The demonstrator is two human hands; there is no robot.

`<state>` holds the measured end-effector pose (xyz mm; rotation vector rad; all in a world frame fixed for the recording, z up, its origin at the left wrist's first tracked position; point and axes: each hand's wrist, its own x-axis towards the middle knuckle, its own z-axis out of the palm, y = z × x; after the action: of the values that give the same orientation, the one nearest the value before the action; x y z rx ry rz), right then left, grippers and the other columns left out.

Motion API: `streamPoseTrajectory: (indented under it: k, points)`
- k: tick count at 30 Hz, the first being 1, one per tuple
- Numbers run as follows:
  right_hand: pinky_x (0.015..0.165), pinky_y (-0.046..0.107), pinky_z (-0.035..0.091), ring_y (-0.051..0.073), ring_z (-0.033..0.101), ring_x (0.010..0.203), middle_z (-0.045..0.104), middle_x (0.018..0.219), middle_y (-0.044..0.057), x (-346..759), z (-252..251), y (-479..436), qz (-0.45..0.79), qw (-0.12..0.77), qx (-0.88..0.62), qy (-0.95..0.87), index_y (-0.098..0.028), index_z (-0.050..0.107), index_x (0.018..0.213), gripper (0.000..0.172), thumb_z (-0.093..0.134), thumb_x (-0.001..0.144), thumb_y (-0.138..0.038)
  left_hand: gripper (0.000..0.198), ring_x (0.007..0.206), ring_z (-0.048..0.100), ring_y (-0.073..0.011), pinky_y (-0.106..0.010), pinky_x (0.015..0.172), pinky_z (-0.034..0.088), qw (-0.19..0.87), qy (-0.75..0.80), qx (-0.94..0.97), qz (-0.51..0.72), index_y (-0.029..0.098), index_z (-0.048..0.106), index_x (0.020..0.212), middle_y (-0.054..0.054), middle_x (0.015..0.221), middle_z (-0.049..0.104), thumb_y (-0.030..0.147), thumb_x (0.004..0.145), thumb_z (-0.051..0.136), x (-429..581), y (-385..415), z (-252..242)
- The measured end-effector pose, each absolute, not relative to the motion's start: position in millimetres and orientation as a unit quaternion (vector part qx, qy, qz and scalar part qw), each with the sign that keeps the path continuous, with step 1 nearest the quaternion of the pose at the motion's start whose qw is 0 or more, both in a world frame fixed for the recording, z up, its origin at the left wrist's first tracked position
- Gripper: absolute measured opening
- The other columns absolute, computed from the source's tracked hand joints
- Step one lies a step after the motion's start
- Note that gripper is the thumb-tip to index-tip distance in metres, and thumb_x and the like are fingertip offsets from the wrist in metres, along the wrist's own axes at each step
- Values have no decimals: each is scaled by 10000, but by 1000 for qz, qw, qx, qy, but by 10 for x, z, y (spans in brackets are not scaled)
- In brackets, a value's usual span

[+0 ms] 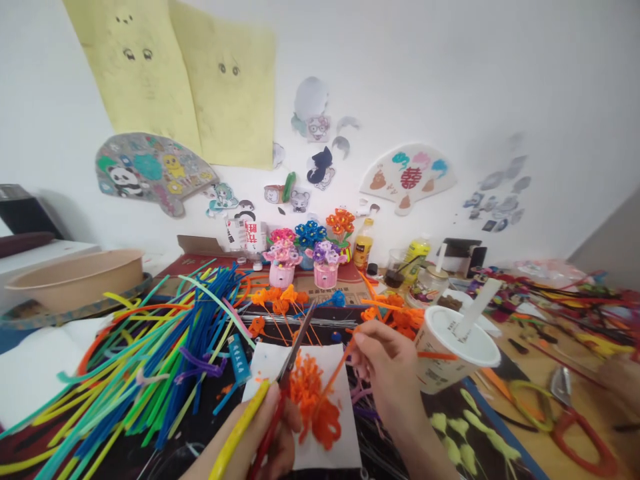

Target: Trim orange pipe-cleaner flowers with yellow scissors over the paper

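Scissors (298, 345) near orange pipe cleaner (338, 366)

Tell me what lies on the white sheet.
Curled orange pipe-cleaner pieces lie on the white sheet; scissors in the left hand cross its upper left. That hand covers its near-left corner, hiding anything there.

Left hand (275, 437), right hand (387, 367): 2 bare hands; 2 forearms uncovered to frame edge.
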<state>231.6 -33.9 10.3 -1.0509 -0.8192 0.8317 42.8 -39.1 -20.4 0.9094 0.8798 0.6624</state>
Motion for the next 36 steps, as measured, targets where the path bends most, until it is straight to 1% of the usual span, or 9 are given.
streamPoseTrajectory:
  k: [7,14,16,18,20,23,27,31,36]
  points:
    - [330,153,289,61,424,368,527,429,-34,2436,145,-335,388,756,-425,-313,-152,607,550,118,683,621,-207,586,416,432,-73,-167,410,253,902,295,254,188,134,586,804,-12,546,543,693,769,416,486,-553,-107]
    - [330,165,269,56,389,362,519,431,-39,2424,123,-335,393,746,-426,-327,-158,592,537,153,680,647,-217,656,595,567,-140,-220,581,394,899,274,280,195,117,611,758,-64,646,604,738,733,402,542,-605,-59]
    - [331,169,265,60,387,366,516,432,-36,2424,123,-338,404,739,-424,-332,-160,589,536,156,683,645,-220,655,586,557,-132,-226,592,401,845,334,364,205,132,613,741,-63,622,611,733,758,355,543,-610,-93]
    - [331,173,262,64,384,364,509,424,-34,2425,123,-342,411,732,-425,-338,-160,589,529,155,683,637,-222,666,399,415,-82,-197,448,305,723,428,484,245,167,569,642,-16,488,558,766,748,298,537,-607,-145]
    - [328,173,253,64,374,357,500,414,-34,2425,117,-346,421,725,-425,-341,-159,593,526,152,678,633,-226,572,361,361,-76,-202,426,269,681,449,517,260,180,575,696,14,459,551,732,724,428,504,-596,-165]
    - [334,168,248,57,369,359,498,416,-35,2418,102,-350,455,717,-410,-333,-158,587,522,154,676,629,-225,419,441,494,-131,-218,492,333,488,522,640,282,212,568,739,27,453,567,617,767,464,416,-593,-57]
    - [348,169,253,54,367,360,498,420,-36,2382,110,-360,472,716,-395,-331,-158,561,505,176,667,632,-220,317,658,649,-243,-262,576,376,226,603,740,192,219,599,981,-42,700,692,433,777,484,328,-636,228]
    - [341,177,235,59,352,355,489,419,-41,2364,125,-346,471,711,-388,-349,-162,543,507,180,645,640,-227,323,734,673,-251,-260,602,399,166,626,750,133,227,576,1054,-62,783,701,367,795,444,317,-655,382]
    - [349,183,243,62,352,364,483,424,-36,2381,108,-329,472,709,-387,-353,-163,529,491,203,621,657,-234,195,689,645,-212,-226,570,351,122,631,748,165,241,588,901,-30,760,679,297,748,481,343,-598,401]
